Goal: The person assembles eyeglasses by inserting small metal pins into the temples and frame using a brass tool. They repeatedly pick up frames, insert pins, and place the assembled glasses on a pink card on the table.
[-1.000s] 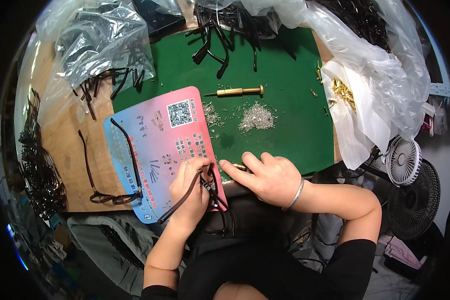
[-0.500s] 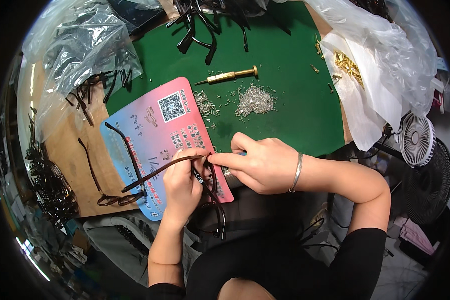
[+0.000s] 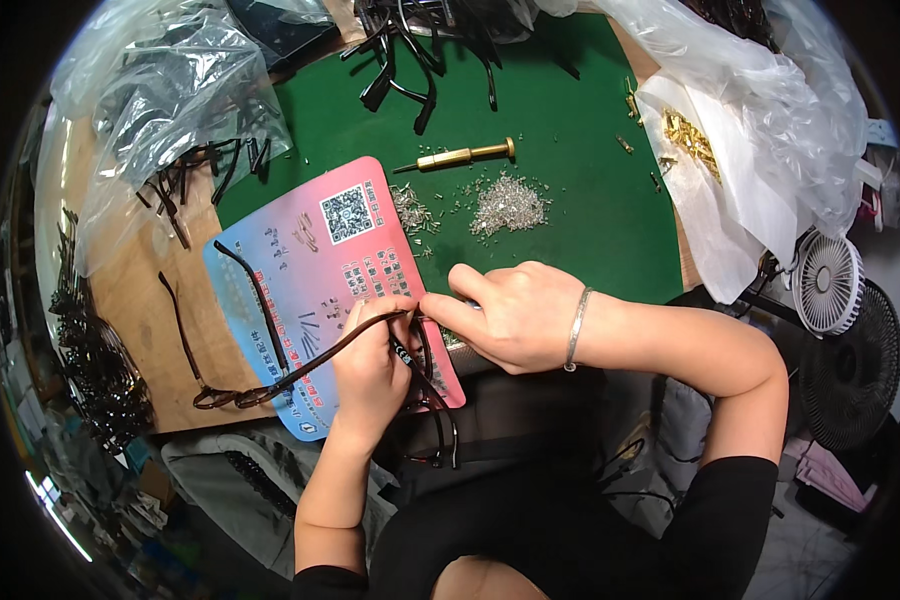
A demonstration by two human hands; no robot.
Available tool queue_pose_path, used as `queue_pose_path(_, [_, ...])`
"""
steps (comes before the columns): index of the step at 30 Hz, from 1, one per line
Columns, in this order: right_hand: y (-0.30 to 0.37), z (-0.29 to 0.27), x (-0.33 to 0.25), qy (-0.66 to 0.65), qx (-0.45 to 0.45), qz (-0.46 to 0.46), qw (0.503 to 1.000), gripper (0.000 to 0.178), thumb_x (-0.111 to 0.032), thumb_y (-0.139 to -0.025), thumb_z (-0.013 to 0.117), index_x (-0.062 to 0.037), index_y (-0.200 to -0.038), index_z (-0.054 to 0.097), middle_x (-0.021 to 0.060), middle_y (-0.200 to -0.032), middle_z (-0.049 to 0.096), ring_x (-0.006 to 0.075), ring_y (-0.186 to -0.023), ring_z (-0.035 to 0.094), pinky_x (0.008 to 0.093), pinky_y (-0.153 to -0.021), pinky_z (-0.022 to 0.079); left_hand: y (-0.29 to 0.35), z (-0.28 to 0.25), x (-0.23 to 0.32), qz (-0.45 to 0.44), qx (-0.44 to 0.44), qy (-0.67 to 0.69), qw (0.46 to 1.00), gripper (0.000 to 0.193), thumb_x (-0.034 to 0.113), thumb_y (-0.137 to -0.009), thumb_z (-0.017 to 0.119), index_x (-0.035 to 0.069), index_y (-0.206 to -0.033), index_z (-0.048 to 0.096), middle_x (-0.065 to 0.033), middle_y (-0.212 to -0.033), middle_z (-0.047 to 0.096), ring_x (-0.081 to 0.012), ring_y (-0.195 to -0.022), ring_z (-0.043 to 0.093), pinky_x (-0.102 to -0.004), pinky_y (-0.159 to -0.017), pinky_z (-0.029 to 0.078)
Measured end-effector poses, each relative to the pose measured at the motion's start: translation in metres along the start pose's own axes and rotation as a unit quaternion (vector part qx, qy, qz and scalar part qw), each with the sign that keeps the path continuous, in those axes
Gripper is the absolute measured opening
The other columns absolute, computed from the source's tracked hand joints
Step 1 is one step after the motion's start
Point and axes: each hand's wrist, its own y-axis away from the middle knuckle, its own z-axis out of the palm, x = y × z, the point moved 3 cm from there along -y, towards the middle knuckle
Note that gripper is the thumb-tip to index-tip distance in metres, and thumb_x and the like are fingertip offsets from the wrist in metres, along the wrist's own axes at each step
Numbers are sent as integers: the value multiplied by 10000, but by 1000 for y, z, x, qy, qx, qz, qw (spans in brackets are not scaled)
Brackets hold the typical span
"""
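Observation:
My left hand (image 3: 370,360) is closed around a dark brown eyeglass frame (image 3: 454,430) near its hinge. One long temple arm (image 3: 342,343) slants away from that hand to the lower left, while other dark parts hang below it. My right hand (image 3: 520,320) is curled, its index fingertip against the frame beside my left fingertips. What its fingers pinch, if anything, is hidden. Beneath the hands lies a pink and blue printed mat (image 3: 320,290) with small screws and metal bits on it. Another pair of glasses (image 3: 215,397) rests at the mat's left edge.
A brass screwdriver (image 3: 460,157) and a heap of tiny silver screws (image 3: 508,205) lie on the green mat (image 3: 590,130). Dark temple arms (image 3: 400,75) are piled at the back. Gold parts (image 3: 690,143) sit on white paper at right, near a white fan (image 3: 830,283).
My right hand has shifted slightly up and left, its fingertip still at the frame. The held frame has turned a little, so its hanging parts sit slightly differently.

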Motion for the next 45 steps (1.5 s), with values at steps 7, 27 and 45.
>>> queue_pose_path(7, [-3, 1, 3, -6, -2, -4, 1000, 354, -147, -777, 562, -56, -1110, 481, 107, -777, 465, 250, -564, 585, 372, -448, 477, -1, 2, 0, -5, 6, -11, 1000, 269, -162, -749, 484, -23, -972, 543, -21, -642, 495, -107, -537, 531, -233, -517, 460])
queue_pose_path(27, [42, -19, -7, -70, -3, 124, 990, 431, -201, -789, 617, -79, -1173, 465, 130, -914, 452, 272, -648, 604, 364, -510, 505, 2, -42, 7, -62, 71, -121, 988, 362, 93, -950, 432, 18, -1303, 448, -108, -1009, 508, -125, -776, 483, -233, -654, 464])
queue_pose_path(45, [31, 6, -8, 154, 98, 53, 982, 414, -130, -693, 593, -110, -1106, 569, 55, -811, 489, 161, -509, 504, 260, -407, 452, 53, -3, 39, 140, -17, -112, 984, 174, 84, -671, 711, 40, -832, 663, -73, -882, 656, -235, -815, 635, -347, -775, 527])
